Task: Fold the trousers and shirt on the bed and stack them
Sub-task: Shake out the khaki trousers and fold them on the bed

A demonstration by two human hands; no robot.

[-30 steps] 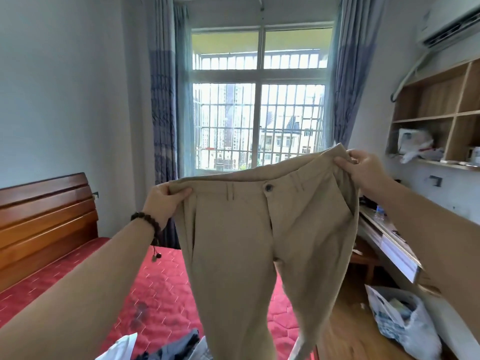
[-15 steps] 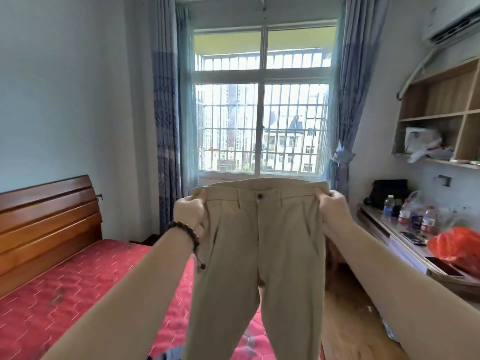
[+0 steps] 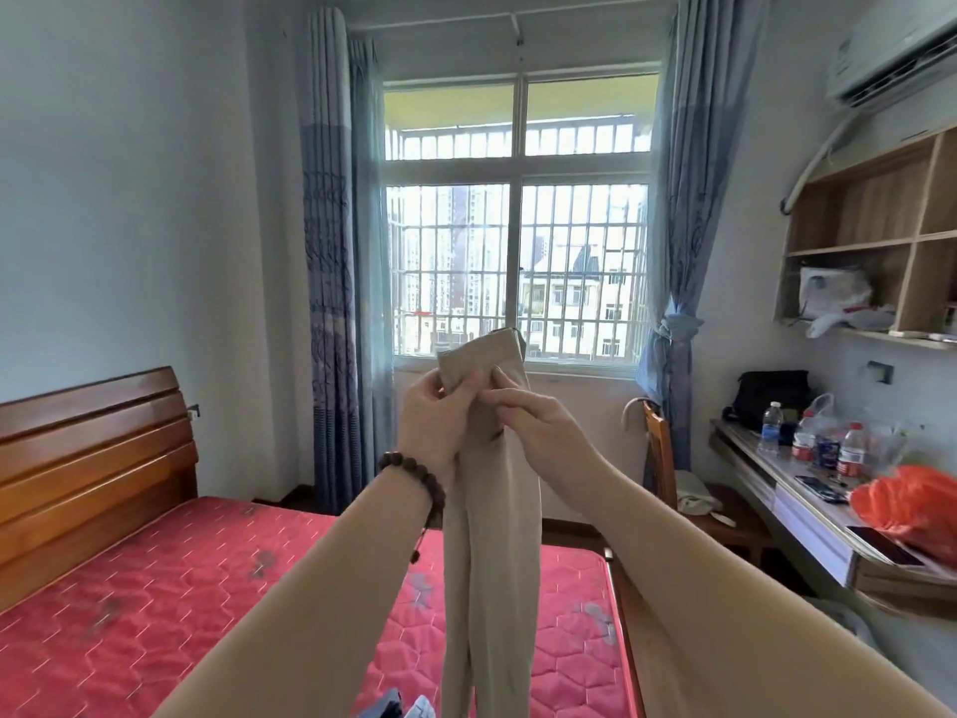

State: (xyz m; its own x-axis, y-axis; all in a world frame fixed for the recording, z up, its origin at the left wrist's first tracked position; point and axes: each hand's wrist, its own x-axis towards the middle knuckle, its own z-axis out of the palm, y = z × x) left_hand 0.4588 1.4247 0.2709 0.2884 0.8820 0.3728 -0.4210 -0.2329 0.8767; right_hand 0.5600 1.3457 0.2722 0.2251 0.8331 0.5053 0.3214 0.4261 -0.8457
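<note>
Beige trousers (image 3: 492,536) hang in the air in front of me, folded lengthwise so the two legs lie together. My left hand (image 3: 430,432), with a bead bracelet on the wrist, grips the waistband from the left. From the right, my right hand (image 3: 538,432) pinches the same waistband, and the two hands touch. The legs drop down past the frame's bottom edge. A dark and white piece of clothing (image 3: 404,707), perhaps the shirt, shows only as a corner at the bottom. Below lies the bed (image 3: 155,614) with its red quilted mattress.
A wooden headboard (image 3: 93,458) stands at the left. On the right are a wooden chair (image 3: 668,458), a desk (image 3: 808,505) with bottles, phones and an orange bag (image 3: 916,510), wall shelves above, and the barred window (image 3: 518,261) behind.
My hands have come together, bringing the two sides of the waistband onto each other. The trousers went from spread wide open to folded in half lengthwise.
</note>
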